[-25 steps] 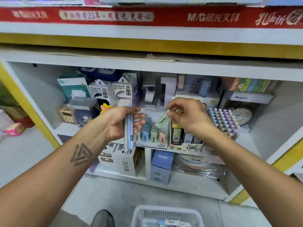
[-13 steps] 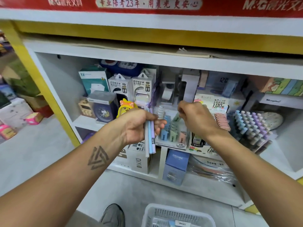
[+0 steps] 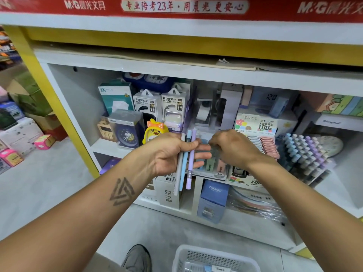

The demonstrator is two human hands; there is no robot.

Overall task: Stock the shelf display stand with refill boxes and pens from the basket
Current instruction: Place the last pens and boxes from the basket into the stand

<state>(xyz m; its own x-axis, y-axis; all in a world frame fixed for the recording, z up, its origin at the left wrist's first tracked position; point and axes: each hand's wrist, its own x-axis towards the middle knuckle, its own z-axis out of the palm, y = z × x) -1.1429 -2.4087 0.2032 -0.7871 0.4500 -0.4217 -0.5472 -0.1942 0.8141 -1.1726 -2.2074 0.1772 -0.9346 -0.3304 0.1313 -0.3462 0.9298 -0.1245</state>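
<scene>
My left hand (image 3: 167,152) grips three pens (image 3: 183,163), white, blue and purple, upright in front of the shelf. My right hand (image 3: 233,148) is just to their right, over the clear display stand (image 3: 219,175) on the middle shelf. Its curled fingertips pinch a small greenish refill box (image 3: 215,154), blurred, at the top of the stand's rows of pastel boxes. The white basket (image 3: 196,252) stands on the floor below, and a few items show inside it.
A tiered rack of pastel pens (image 3: 306,152) stands right of the stand, with a lead-refill carton (image 3: 255,124) behind my right hand. Power bank boxes (image 3: 157,107) and a yellow duck toy (image 3: 155,130) sit to the left. My shoe (image 3: 137,258) is beside the basket.
The camera has swung left and closer. My right hand carried the green refill box down from mid-air onto the display stand. My left hand keeps holding the pens.
</scene>
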